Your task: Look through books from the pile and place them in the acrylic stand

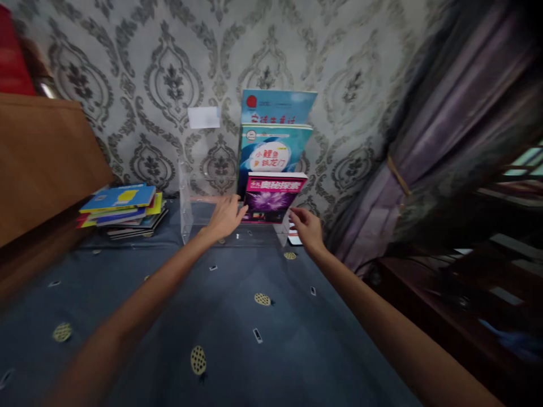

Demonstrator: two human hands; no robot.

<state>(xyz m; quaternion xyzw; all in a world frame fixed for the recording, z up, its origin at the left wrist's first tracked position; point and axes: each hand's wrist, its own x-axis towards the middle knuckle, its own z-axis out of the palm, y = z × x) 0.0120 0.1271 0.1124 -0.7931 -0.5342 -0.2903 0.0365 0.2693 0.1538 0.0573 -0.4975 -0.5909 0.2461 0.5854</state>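
A magenta-and-purple book (271,198) stands in a clear plastic book rack (186,217), leaning back a little. Behind it rise a blue book with a white oval on its cover (275,155) and a taller light-blue book (278,104). My left hand (224,217) is over the rack at the magenta book's left edge, thumb apart from the fingers; whether it touches the cover I cannot tell. Close by that book's lower right edge is my right hand (309,229), its fingers loosely bent and apart, with nothing visible in them.
A pile of books (123,209) lies left of the rack on the dark blue tablecloth (229,305). A brown wooden panel (46,164) borders the left side. Patterned wallpaper is behind, and a tied purple curtain (382,198) hangs at right.
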